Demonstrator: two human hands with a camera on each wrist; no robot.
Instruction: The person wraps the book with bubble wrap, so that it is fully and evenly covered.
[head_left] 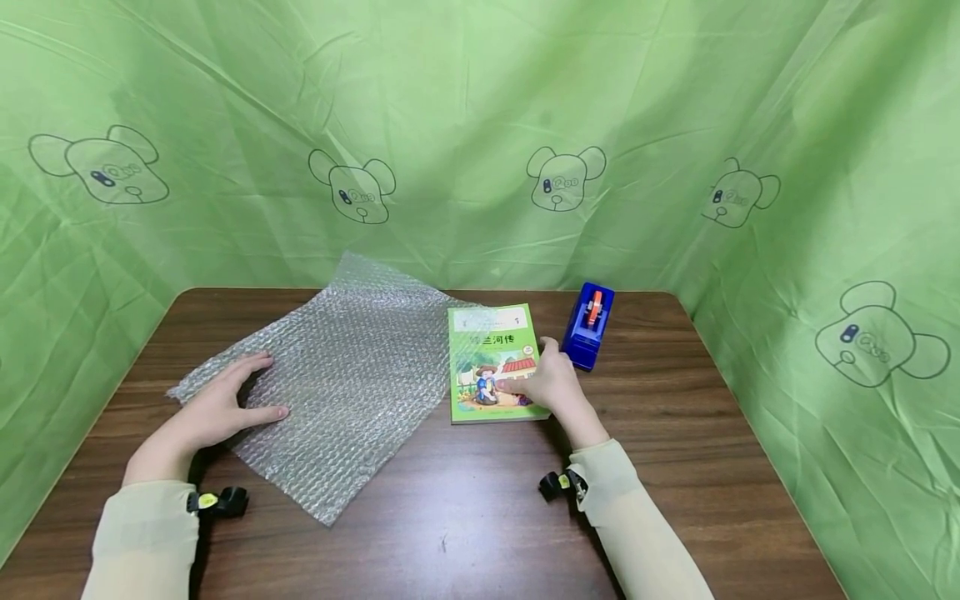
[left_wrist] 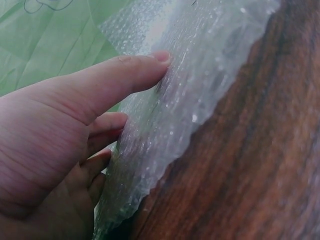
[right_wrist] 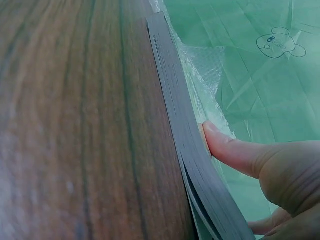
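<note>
Forearms in cream sleeves (head_left: pixel 633 525), both reaching forward over a dark wooden table (head_left: pixel 465 517), each leaning inward from its own side. At the left edge of a sheet of bubble wrap (head_left: pixel 352 367), the left hand (head_left: pixel 213 408), thumb straight and laid over the upper side, well apart from the forefinger; other fingers relaxed and loosely bent by the margin, nothing clasped. Impossible to tell how far those fingertips reach behind the sheet. At the right edge of a green book (head_left: pixel 487 371), the right hand (head_left: pixel 558 383), turned inward at the wrist, thumb pressed on the illustrated cover, remaining fingers bent down along the side, pinching that edge; fingertips mostly hidden. Near the middle of the table, the book, face up, with the right corner of the bubble wrap over its upper left part. Slight gap between pages in the right wrist view. Just beside the right hand, on its far right, a blue tape dispenser (head_left: pixel 585 342), set at a slant. Behind everything, a green curtain (head_left: pixel 465 83) with line-drawn animal faces.
</note>
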